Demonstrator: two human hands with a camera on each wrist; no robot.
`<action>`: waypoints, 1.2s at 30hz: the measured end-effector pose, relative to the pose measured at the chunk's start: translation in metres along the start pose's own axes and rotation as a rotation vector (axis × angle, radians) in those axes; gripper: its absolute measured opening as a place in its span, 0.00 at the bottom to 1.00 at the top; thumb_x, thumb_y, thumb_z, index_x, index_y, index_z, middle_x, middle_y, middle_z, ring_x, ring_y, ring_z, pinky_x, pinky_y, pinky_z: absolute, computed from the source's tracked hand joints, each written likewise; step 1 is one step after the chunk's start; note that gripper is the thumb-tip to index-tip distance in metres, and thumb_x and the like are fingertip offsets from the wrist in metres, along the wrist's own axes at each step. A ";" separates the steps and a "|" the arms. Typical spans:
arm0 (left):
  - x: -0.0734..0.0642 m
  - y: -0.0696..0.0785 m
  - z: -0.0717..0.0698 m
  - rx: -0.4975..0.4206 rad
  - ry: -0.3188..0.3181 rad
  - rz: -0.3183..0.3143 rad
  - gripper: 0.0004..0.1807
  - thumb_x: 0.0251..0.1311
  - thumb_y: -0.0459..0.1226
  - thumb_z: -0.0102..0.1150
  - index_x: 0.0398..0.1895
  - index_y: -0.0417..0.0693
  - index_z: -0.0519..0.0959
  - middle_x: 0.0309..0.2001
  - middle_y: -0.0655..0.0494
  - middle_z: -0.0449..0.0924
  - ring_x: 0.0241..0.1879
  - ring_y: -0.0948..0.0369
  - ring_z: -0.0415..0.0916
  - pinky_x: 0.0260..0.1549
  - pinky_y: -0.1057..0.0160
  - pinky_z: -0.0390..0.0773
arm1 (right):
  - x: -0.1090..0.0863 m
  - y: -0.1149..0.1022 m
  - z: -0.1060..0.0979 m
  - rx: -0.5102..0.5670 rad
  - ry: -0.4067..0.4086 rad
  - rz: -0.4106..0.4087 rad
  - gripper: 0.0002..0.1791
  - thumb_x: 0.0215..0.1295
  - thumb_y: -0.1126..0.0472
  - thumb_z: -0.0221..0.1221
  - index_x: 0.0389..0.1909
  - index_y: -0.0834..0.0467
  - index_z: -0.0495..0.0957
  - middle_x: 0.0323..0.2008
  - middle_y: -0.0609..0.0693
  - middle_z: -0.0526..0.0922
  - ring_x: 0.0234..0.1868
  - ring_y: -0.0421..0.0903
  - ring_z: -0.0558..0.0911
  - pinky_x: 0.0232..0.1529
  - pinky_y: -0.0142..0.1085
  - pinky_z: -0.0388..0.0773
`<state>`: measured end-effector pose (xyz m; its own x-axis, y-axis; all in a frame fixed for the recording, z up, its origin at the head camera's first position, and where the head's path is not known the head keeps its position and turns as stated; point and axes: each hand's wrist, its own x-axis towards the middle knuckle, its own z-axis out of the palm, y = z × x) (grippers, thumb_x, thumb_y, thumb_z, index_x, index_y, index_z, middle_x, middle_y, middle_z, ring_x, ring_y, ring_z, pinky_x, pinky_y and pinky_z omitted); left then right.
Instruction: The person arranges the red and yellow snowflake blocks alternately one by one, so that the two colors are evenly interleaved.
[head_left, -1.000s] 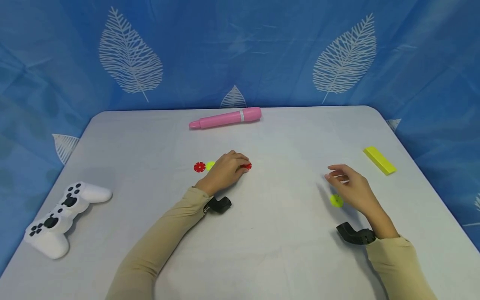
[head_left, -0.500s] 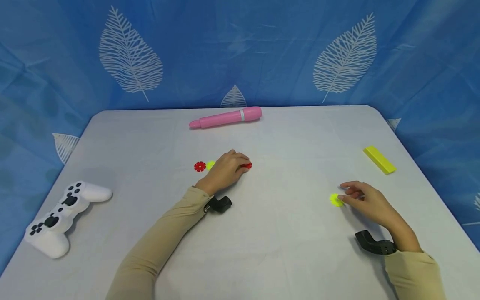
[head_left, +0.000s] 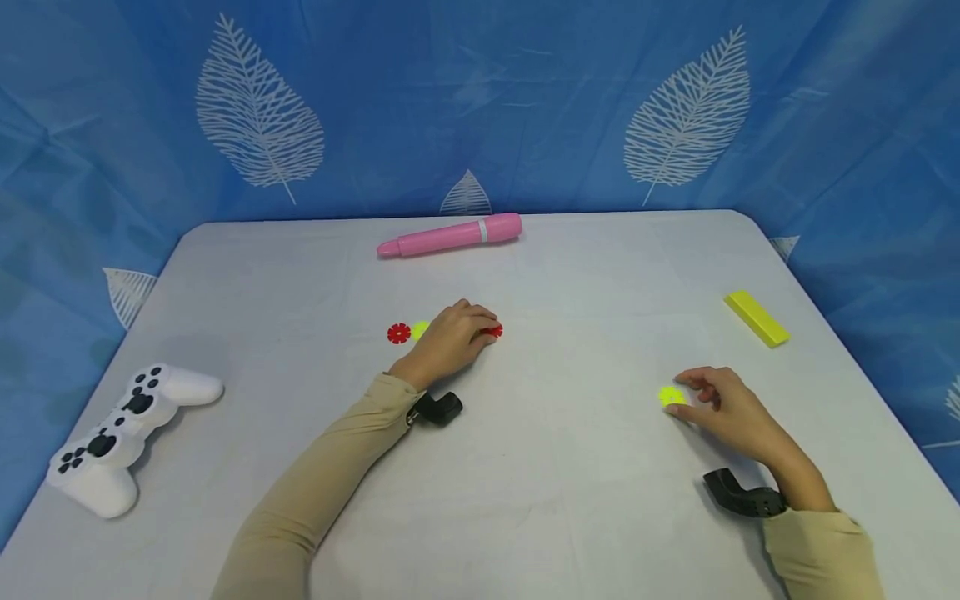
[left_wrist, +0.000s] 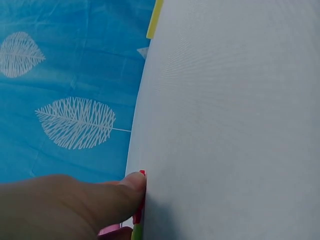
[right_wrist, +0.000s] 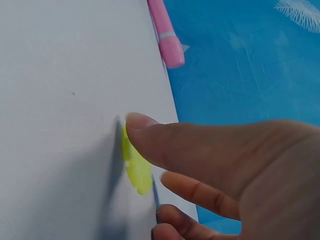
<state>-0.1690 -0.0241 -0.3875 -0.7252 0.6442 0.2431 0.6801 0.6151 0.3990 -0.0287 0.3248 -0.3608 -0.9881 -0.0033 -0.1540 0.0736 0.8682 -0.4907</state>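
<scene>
In the head view my left hand (head_left: 447, 342) pinches a red notched plastic disc (head_left: 497, 331) near the table's middle. The left wrist view shows its thumb over this red disc (left_wrist: 138, 214), with a yellow-green disc (left_wrist: 136, 233) edge-on beside it. To the left of that hand lie another yellow-green disc part (head_left: 420, 330) and a red notched disc (head_left: 399, 333). My right hand (head_left: 731, 412) is at a yellow notched disc (head_left: 671, 395), thumb and forefinger at either side. In the right wrist view the thumb overlaps the yellow disc (right_wrist: 137, 170); the other visible fingers stand apart from it.
A pink marker-shaped stick (head_left: 450, 237) lies near the back edge of the white table (head_left: 570, 500). At the right is a yellow bar (head_left: 757, 318), at the left a white game controller (head_left: 127, 437). A blue leaf-print cloth (head_left: 472, 108) hangs behind.
My right hand has drawn back toward me and to the right, bringing its thumb and forefinger to the yellow disc. The left hand has held still.
</scene>
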 end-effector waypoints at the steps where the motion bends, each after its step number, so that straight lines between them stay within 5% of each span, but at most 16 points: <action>1: 0.000 0.000 0.000 -0.001 0.000 -0.003 0.11 0.56 0.36 0.58 0.42 0.45 0.82 0.45 0.53 0.82 0.43 0.56 0.74 0.42 0.61 0.74 | 0.000 0.000 0.001 0.000 0.002 0.006 0.28 0.53 0.53 0.63 0.50 0.67 0.70 0.39 0.59 0.69 0.37 0.47 0.66 0.32 0.31 0.62; 17: 0.000 0.001 0.000 -0.003 -0.015 -0.019 0.12 0.57 0.37 0.57 0.44 0.46 0.81 0.46 0.54 0.81 0.44 0.57 0.73 0.43 0.61 0.74 | -0.004 -0.003 0.012 -0.002 0.044 0.043 0.25 0.57 0.54 0.60 0.48 0.68 0.70 0.38 0.59 0.65 0.37 0.48 0.64 0.32 0.33 0.61; 26: -0.001 0.000 0.000 0.003 -0.007 -0.012 0.12 0.57 0.37 0.57 0.44 0.45 0.81 0.46 0.54 0.81 0.43 0.57 0.73 0.42 0.62 0.74 | -0.004 -0.007 0.016 0.021 0.107 0.031 0.23 0.53 0.60 0.62 0.47 0.67 0.69 0.39 0.62 0.73 0.38 0.51 0.72 0.32 0.30 0.68; 36: -0.001 -0.001 0.001 0.004 -0.021 -0.023 0.13 0.57 0.37 0.57 0.45 0.46 0.81 0.47 0.54 0.81 0.44 0.57 0.73 0.42 0.62 0.74 | -0.005 -0.013 0.023 0.026 0.175 -0.052 0.20 0.50 0.68 0.63 0.45 0.62 0.70 0.33 0.56 0.77 0.27 0.34 0.67 0.24 0.26 0.66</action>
<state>-0.1691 -0.0249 -0.3889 -0.7382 0.6393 0.2155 0.6639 0.6317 0.4002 -0.0212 0.3021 -0.3734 -0.9989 0.0405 0.0229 0.0228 0.8561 -0.5163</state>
